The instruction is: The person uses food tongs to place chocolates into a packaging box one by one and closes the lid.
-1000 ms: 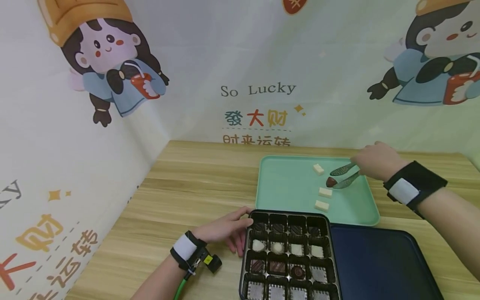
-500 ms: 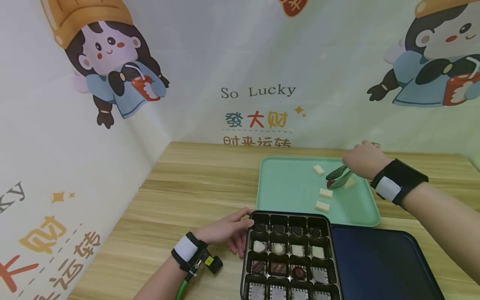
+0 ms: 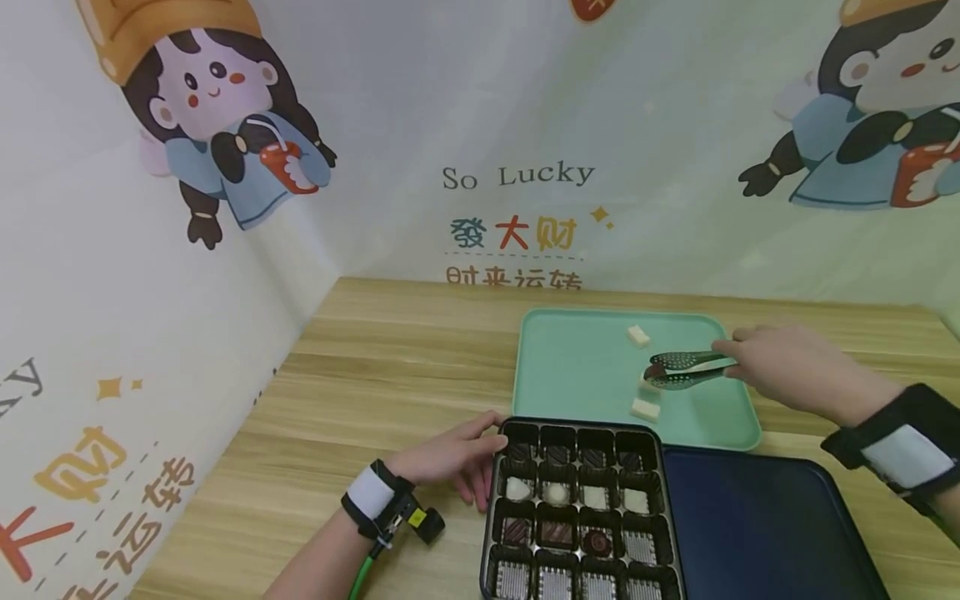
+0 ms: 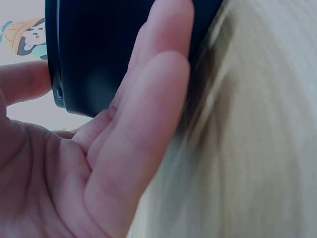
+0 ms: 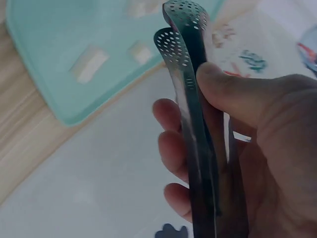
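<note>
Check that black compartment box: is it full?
Partly full: the black box holds chocolates, but its nearest row shows bare ribbed bottoms.

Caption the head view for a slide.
Right hand holds tongs, a chocolate at their tips, over a green tray; left hand grips a partly filled black box.

Behind the left hand point(image 3: 450, 457), a black wrist strap point(image 3: 395, 477) bears a pale rectangular panel point(image 3: 371, 497) and a compact black camera point(image 3: 430, 527) marked with a yellow square point(image 3: 416, 519), beside a bright green cable point(image 3: 362, 578). A broad black band point(image 3: 932, 408) with a similar pale patch point(image 3: 906, 456) wraps the wrist of the right hand point(image 3: 812, 368).
</note>
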`<action>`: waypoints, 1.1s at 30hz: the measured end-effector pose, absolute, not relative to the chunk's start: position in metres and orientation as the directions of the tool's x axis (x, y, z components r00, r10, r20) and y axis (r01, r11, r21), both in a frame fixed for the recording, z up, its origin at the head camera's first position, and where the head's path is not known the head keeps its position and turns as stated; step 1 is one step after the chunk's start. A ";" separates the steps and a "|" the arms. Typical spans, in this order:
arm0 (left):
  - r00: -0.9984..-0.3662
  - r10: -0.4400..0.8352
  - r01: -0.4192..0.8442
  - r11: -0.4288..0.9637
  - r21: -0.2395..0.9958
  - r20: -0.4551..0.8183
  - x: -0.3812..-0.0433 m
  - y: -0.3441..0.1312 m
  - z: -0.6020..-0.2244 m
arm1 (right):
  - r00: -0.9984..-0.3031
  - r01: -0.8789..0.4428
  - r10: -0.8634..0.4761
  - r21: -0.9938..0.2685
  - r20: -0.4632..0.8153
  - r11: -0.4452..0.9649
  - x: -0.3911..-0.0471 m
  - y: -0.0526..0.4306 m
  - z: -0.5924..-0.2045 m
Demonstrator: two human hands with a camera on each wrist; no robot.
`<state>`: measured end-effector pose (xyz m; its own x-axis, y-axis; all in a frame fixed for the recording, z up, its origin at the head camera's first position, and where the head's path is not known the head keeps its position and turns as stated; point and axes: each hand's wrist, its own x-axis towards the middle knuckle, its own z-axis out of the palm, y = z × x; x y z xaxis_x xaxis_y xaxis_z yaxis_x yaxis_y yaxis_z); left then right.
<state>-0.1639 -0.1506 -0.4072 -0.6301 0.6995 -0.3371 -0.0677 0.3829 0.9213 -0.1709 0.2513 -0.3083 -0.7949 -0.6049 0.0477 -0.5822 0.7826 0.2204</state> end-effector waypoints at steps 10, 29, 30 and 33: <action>-0.643 0.682 -0.071 0.398 0.914 -0.347 -0.164 -0.150 -0.404 | -0.795 -0.607 -0.605 0.069 -0.042 0.792 -0.100 0.244 -0.296; -0.641 0.682 -0.072 0.402 0.913 -0.351 -0.163 -0.149 -0.405 | -0.621 -0.765 -0.763 0.355 -0.181 0.538 -0.062 0.184 -0.301; -0.641 0.682 -0.073 0.402 0.913 -0.351 -0.162 -0.149 -0.404 | -0.622 -0.755 -0.761 0.397 -0.182 0.522 -0.060 0.179 -0.301; -0.643 0.680 -0.078 0.400 0.913 -0.352 -0.162 -0.150 -0.404 | -0.621 -0.723 -0.765 0.502 -0.170 0.475 -0.056 0.163 -0.305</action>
